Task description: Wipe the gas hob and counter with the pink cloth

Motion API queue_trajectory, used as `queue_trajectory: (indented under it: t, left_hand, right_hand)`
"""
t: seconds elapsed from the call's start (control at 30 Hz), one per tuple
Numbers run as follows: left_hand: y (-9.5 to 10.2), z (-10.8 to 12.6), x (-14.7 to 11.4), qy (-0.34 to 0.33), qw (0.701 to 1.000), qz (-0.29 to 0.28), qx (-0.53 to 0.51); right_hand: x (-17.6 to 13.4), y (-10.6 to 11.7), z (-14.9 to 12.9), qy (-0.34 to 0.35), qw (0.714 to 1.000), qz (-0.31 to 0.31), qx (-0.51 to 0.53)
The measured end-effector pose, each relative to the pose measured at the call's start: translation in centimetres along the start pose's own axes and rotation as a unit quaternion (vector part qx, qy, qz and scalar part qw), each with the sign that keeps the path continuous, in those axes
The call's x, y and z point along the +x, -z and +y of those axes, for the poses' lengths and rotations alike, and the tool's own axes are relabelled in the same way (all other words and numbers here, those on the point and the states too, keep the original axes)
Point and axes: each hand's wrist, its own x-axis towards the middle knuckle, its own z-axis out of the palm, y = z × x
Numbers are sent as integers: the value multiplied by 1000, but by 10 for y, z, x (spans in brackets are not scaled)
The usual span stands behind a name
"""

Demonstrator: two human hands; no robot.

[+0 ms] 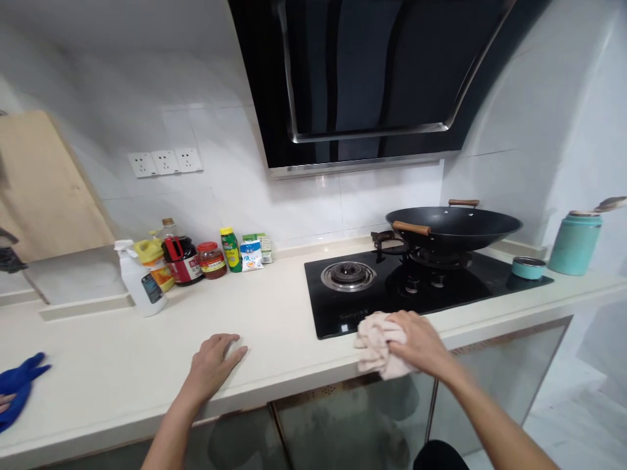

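My right hand is closed on a crumpled pale pink cloth. The cloth lies over the front edge of the black gas cooktop, and part of it hangs past the counter edge. My left hand rests on the white countertop left of the cooktop, thumb and fingers apart, holding nothing. On the cooktop's left side sits a bare burner. A black wok with wooden handles stands over the right burner.
Along the wall stand a white spray bottle, a dark sauce bottle, a red-lidded jar and seasoning packs. A teal canister and small teal bowl are right. A blue glove-like item lies far left. Overhead hangs a range hood.
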Motion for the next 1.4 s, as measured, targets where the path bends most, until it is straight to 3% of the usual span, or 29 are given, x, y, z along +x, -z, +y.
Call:
queue_trajectory:
  t: [0.17, 0.23, 0.3, 0.37, 0.43, 0.57, 0.73, 0.87, 0.97, 1.1, 1.2, 1.3, 1.33, 1.4]
  left_hand:
    - [0, 1, -1, -4, 1000, 9, 4]
    - [-1, 2, -2, -6, 1000, 15, 8]
    - [-2, 3, -3, -8, 1000, 14, 12]
    - [-2, 5, -5, -9, 1000, 9, 18]
    - [-2, 8, -6, -5, 1000, 7, 24]
    - [0, 13, -9, 5, 1000, 5, 21]
    - [0, 16, -14, 11, 1000, 15, -1]
    - [3, 17, -18, 6, 999, 24, -25]
    - [5, 19, -19, 8, 998, 30, -49]
    - [4, 18, -19, 14, 997, 24, -70]
    - [1, 13, -18, 20, 997, 31, -73]
    - [-1, 13, -18, 32, 996, 35, -75]
    - [0, 16, -18, 30, 996, 35, -77]
    - [3, 30, -18, 4, 996, 31, -82]
  right_hand:
    - [4, 38, 105, -191, 977, 24, -88]
    - [5, 45, 126, -240, 964, 22, -115]
    - [3, 44, 132, -242, 957, 31, -155]
    - [1, 34, 120, -205, 958, 47, -195]
    - [-1, 20, 91, -142, 966, 60, -207]
    - [2, -12, -6, 2, 989, 37, -145]
    - [14, -51, -138, 141, 989, -10, -36]
    - [42, -79, -195, 213, 976, -48, 19]
    - [75, -95, -210, 208, 974, -82, 26]
    - [109, -104, -210, 196, 974, -113, 18]
    - [121, -100, -198, 228, 959, -163, 45]
    - [131, -87, -178, 265, 926, -215, 162]
    - [136, -82, -170, 260, 921, -199, 214]
    - [149, -70, -153, 235, 924, -95, 287]
